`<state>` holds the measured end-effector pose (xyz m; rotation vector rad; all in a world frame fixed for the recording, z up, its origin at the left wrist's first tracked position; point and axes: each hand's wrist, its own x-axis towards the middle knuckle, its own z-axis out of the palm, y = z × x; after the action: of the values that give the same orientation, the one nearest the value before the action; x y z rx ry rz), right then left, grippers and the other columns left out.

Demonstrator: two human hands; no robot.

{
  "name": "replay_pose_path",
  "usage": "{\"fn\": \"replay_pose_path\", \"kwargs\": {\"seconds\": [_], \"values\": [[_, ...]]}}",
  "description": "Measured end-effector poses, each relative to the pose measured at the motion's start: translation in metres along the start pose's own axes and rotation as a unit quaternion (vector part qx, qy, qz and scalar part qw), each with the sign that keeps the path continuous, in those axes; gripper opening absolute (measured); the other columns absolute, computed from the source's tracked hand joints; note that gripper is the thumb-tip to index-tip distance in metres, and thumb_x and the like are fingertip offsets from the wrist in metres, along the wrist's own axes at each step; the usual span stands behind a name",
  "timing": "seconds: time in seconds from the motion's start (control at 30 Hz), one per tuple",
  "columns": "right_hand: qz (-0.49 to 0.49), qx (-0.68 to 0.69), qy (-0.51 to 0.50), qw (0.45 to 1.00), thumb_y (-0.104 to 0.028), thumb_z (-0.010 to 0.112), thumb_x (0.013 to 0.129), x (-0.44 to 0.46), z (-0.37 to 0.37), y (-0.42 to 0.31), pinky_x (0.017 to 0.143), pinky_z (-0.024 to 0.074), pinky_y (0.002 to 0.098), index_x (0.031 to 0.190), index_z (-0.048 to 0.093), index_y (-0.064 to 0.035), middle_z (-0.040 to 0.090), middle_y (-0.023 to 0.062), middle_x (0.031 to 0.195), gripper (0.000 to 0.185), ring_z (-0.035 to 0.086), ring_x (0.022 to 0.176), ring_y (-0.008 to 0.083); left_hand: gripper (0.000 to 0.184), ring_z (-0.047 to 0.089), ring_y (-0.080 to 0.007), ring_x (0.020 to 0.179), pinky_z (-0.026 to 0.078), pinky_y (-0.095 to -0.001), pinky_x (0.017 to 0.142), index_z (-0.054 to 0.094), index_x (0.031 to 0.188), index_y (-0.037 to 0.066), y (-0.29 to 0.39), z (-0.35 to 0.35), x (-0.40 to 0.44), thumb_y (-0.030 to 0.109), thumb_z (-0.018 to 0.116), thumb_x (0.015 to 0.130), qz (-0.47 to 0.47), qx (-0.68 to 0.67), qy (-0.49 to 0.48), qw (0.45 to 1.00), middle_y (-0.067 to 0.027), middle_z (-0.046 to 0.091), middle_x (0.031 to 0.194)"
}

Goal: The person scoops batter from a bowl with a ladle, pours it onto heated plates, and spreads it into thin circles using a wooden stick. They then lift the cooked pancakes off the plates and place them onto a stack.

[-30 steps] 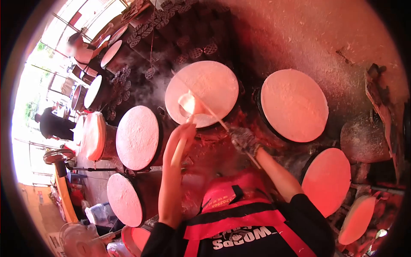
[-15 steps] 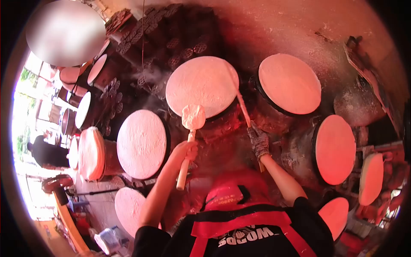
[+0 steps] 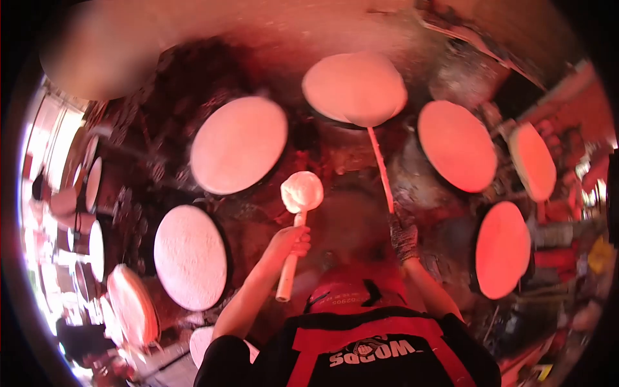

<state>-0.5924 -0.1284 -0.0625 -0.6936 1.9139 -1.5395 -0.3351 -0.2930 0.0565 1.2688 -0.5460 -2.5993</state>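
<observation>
Pale ladle (image 3: 300,218) clenched in left grip (image 3: 291,244), head (image 3: 303,191) beyond; right grip (image 3: 403,237) clasps stick (image 3: 382,170).

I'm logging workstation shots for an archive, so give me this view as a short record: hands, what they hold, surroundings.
Left hand: bare, closed round the handle of a wooden-handled tool
Tool head: rounded, coated in something pale
Right hand: in a dark glove, gripping a long stick
Stick's far end: at the near edge of the top middle disc; whether it goes underneath, cannot tell
Surroundings: more pale round discs on both sides
Clothing: black top, red apron
Light: reddish
</observation>
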Motion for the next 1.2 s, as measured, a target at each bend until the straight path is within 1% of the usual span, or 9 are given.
{"fn": "replay_pose_path", "kwargs": {"seconds": [0.13, 0.23, 0.4, 0.57, 0.77, 0.97, 1.07, 1.13, 1.2], "values": [[-0.01, -0.122, 0.107, 0.987, -0.023, 0.058, 0.081, -0.033, -0.053, 0.007, 0.077, 0.0471, 0.0316, 0.117, 0.05, -0.0022, 0.059, 0.015, 0.108, 0.042, 0.059, 0.093, 0.0209, 0.015, 0.033, -0.0053, 0.042, 0.026, -0.0192, 0.034, 0.044, 0.097, 0.006, -0.027, 0.075, -0.023, 0.015, 0.049, 0.087, 0.107, 0.301, 0.078, 0.945, 0.0003, 0.041, 0.065], [0.053, -0.319, 0.092, 0.942, -0.025, 0.057, 0.078, -0.051, -0.106, 0.016, 0.076, 0.0475, 0.0364, 0.11, 0.053, -0.0044, 0.059, 0.0194, 0.099, 0.038, 0.059, 0.088, 0.0306, 0.015, 0.032, -0.0053, 0.041, 0.026, -0.0194, 0.033, 0.043, 0.098, 0.007, -0.04, 0.098, -0.006, 0.016, 0.049, 0.088, 0.066, 0.339, 0.0, 0.939, 0.0008, 0.039, 0.064], [0.133, -0.404, 0.194, 0.884, -0.03, 0.052, 0.082, -0.08, -0.223, 0.025, 0.071, 0.0463, 0.0424, 0.096, 0.058, -0.0081, 0.06, 0.02, 0.087, 0.027, 0.057, 0.085, 0.0366, 0.015, 0.031, -0.0052, 0.043, 0.026, -0.0174, 0.032, 0.043, 0.1, 0.002, -0.052, 0.154, 0.051, 0.012, 0.047, 0.089, -0.25, 0.092, -0.175, 0.948, 0.0004, 0.037, 0.062], [0.116, -0.402, 0.347, 0.839, -0.035, 0.049, 0.085, -0.073, -0.406, 0.051, 0.071, 0.0463, 0.0423, 0.092, 0.06, -0.0099, 0.061, 0.0182, 0.08, 0.028, 0.059, 0.082, 0.035, 0.015, 0.031, -0.0061, 0.044, 0.026, -0.0172, 0.032, 0.042, 0.1, -0.001, -0.102, 0.245, 0.052, 0.01, 0.043, 0.09, -0.269, 0.056, -0.159, 0.948, -0.0012, 0.036, 0.062], [0.115, -0.482, 0.421, 0.759, -0.032, 0.052, 0.082, -0.084, -0.604, 0.069, 0.076, 0.0461, 0.0394, 0.103, 0.061, -0.0171, 0.061, 0.0141, 0.095, 0.028, 0.058, 0.091, 0.0314, 0.019, 0.034, -0.0082, 0.046, 0.029, -0.0197, 0.034, 0.04, 0.104, -0.003, -0.14, 0.327, 0.052, 0.011, 0.037, 0.093, -0.322, -0.053, -0.136, 0.935, -0.003, 0.037, 0.066], [0.254, -0.365, 0.381, 0.811, -0.039, 0.058, 0.077, -0.059, -0.65, 0.104, 0.076, 0.0452, 0.0383, 0.102, 0.062, -0.0138, 0.063, 0.0125, 0.094, 0.035, 0.059, 0.089, 0.0312, 0.025, 0.036, -0.0101, 0.05, 0.033, -0.0225, 0.037, 0.036, 0.11, -0.005, -0.163, 0.378, 0.052, 0.013, 0.031, 0.094, -0.332, -0.113, -0.159, 0.923, -0.0051, 0.035, 0.07], [0.198, -0.333, 0.382, 0.839, -0.041, 0.06, 0.076, -0.055, -0.65, 0.126, 0.073, 0.045, 0.038, 0.096, 0.064, -0.0097, 0.063, 0.0139, 0.087, 0.037, 0.06, 0.083, 0.0293, 0.026, 0.036, -0.0102, 0.048, 0.033, -0.0207, 0.035, 0.036, 0.111, -0.005, -0.167, 0.4, 0.053, 0.014, 0.03, 0.095, -0.326, -0.108, -0.152, 0.927, -0.0053, 0.036, 0.07], [0.168, -0.324, 0.406, 0.838, -0.041, 0.064, 0.074, -0.062, -0.631, 0.068, 0.07, 0.0449, 0.0353, 0.092, 0.065, -0.0066, 0.064, 0.0148, 0.081, 0.039, 0.061, 0.074, 0.0238, 0.028, 0.037, -0.0115, 0.047, 0.035, -0.0221, 0.036, 0.034, 0.114, -0.005, -0.157, 0.409, 0.048, 0.015, 0.029, 0.095, -0.35, -0.115, -0.192, 0.91, -0.0064, 0.036, 0.069], [0.123, -0.263, 0.444, 0.848, -0.04, 0.065, 0.075, -0.069, -0.626, 0.026, 0.066, 0.0439, 0.0323, 0.088, 0.066, -0.0057, 0.062, 0.0055, 0.072, 0.037, 0.055, 0.068, 0.0138, 0.029, 0.037, -0.0114, 0.045, 0.036, -0.0219, 0.036, 0.033, 0.116, -0.005, -0.148, 0.414, 0.045, 0.016, 0.029, 0.095, -0.318, -0.093, -0.245, 0.911, -0.0064, 0.037, 0.068]]}}
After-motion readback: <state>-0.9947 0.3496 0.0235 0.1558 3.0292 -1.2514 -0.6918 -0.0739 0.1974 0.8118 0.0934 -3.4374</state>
